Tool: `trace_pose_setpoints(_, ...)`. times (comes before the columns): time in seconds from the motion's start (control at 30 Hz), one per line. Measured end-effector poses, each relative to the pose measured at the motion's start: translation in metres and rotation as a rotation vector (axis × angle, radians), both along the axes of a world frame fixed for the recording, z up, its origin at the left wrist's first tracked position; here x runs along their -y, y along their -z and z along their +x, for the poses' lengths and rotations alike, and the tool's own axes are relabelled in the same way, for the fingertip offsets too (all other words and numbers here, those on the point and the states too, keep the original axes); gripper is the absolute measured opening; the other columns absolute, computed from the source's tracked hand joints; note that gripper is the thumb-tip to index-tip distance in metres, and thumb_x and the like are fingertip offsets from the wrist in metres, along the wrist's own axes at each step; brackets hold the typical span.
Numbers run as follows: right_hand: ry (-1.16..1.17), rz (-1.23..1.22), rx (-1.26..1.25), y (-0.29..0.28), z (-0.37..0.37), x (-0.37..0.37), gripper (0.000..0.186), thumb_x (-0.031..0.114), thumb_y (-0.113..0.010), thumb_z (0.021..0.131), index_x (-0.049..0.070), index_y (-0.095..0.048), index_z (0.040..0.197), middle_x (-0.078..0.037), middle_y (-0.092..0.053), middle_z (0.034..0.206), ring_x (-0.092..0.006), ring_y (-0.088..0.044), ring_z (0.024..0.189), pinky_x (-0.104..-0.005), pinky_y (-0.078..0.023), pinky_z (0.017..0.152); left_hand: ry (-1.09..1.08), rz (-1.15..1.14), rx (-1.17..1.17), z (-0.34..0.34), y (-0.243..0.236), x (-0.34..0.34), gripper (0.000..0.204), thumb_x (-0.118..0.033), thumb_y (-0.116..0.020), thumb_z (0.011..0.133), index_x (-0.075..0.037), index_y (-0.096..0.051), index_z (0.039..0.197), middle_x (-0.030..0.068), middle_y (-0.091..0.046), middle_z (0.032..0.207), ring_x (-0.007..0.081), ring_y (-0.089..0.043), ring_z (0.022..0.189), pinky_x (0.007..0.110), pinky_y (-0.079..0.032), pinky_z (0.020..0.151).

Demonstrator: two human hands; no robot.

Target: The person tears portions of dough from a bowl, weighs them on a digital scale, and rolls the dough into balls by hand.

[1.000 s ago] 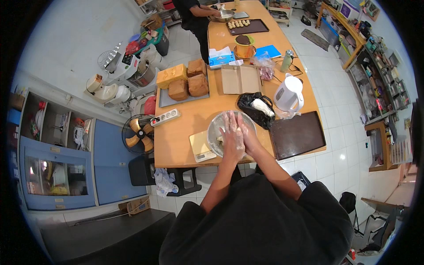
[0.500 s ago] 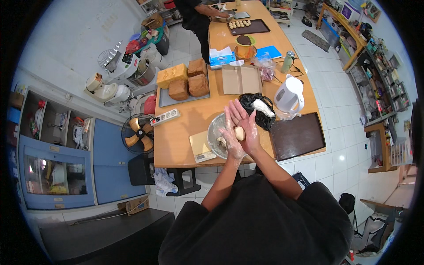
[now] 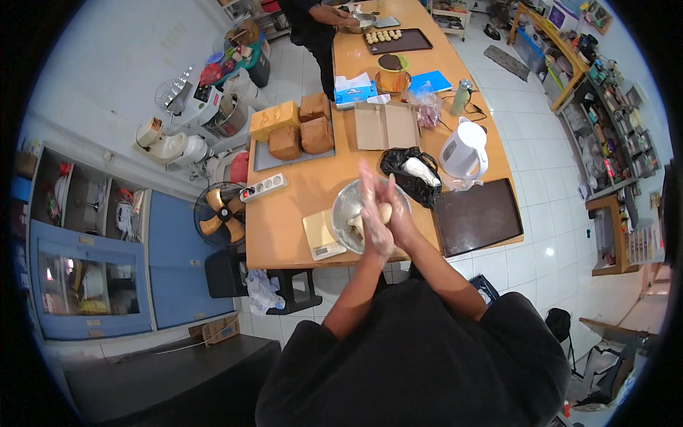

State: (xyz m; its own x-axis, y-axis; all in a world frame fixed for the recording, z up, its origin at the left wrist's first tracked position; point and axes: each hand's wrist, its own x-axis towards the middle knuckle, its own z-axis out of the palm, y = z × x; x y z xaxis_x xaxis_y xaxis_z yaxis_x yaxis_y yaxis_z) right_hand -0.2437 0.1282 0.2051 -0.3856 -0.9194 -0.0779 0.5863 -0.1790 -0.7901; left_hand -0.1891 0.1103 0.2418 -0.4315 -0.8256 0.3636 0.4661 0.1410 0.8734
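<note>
A small pale dough ball [image 3: 385, 212] sits between my palms. My left hand [image 3: 373, 217] is turned on edge against it, its straight fingers smeared by motion. From the other side my right hand [image 3: 400, 217] cups the ball, its fingers partly hidden behind the left. Flour coats both hands. Below them stands a metal bowl [image 3: 341, 204] with more dough [image 3: 358, 225] inside. Close on the bowl's left lies a cream kitchen scale [image 3: 320, 231].
To the right are a dark baking tray [image 3: 477, 217], a white electric kettle [image 3: 464, 151] and a black plastic bag [image 3: 398, 164]. Bread loaves [image 3: 284, 142] and a power strip [image 3: 265, 186] lie left. Farther off, a person [image 3: 313, 21] works by a tray of dough balls [image 3: 400, 47].
My hands have closed from an opened, palms-up pose to face each other around the dough ball. The left hand has rolled over toward the right. The view has shifted slightly.
</note>
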Motion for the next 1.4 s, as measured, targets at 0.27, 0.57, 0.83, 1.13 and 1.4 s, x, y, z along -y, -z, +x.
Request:
trace_pose_setpoints(0.27,-0.032,-0.267,0.312,-0.017,-0.009,0.008,0.075,0.061,-0.025,0.097,0.007,-0.024,0.149,-0.013,-0.025,0.154,-0.0234,-0.022,0.143,-0.0356,-0.018,0.116,-0.274,-0.185,0.566,0.006,0.025,0.036,0.075,-0.056,-0.016,0.098,-0.004,-0.011,0.151,0.0132,-0.008,0.158,0.0272,-0.005,0.146,0.041,-0.002,0.117)
trace_pose_setpoints(0.57,0.002,-0.095,0.111,0.000,0.018,0.008,0.071,0.056,-0.023,0.099,0.005,-0.025,0.149,-0.010,-0.026,0.154,-0.0226,-0.025,0.141,-0.0351,-0.019,0.116,0.132,0.421,-0.372,0.007,0.017,0.045,0.099,-0.077,-0.018,0.086,-0.001,-0.015,0.150,0.0142,-0.010,0.158,0.0268,-0.008,0.146,0.040,-0.003,0.118)
trace_pose_setpoints(0.83,-0.077,0.067,0.384,0.009,0.007,0.013,0.063,0.049,-0.032,0.101,0.006,-0.029,0.147,-0.008,-0.030,0.152,-0.0194,-0.032,0.138,-0.0320,-0.025,0.114,0.072,0.288,-0.300,0.003,0.027,0.019,0.085,-0.067,-0.022,0.093,-0.007,-0.007,0.152,0.0154,-0.006,0.158,0.0298,-0.007,0.146,0.042,-0.003,0.118)
trace_pose_setpoints(1.13,0.086,-0.046,0.220,0.014,0.011,0.020,0.066,0.050,-0.027,0.101,0.002,-0.027,0.147,-0.013,-0.030,0.151,-0.0245,-0.028,0.139,-0.0350,-0.023,0.114,0.105,0.340,-0.383,0.011,0.058,0.023,0.074,-0.055,-0.031,0.098,-0.009,-0.010,0.151,0.0175,-0.009,0.157,0.0307,-0.011,0.145,0.046,-0.011,0.118)
trace_pose_setpoints(1.4,0.102,0.034,0.127,0.019,0.027,0.014,0.067,0.050,-0.028,0.101,-0.001,-0.034,0.143,-0.014,-0.036,0.147,-0.0240,-0.033,0.137,-0.0349,-0.026,0.113,-0.045,0.335,-0.236,0.012,0.051,0.033,0.073,-0.049,-0.035,0.098,-0.002,-0.014,0.150,0.0217,-0.012,0.155,0.0321,-0.014,0.144,0.046,-0.011,0.118)
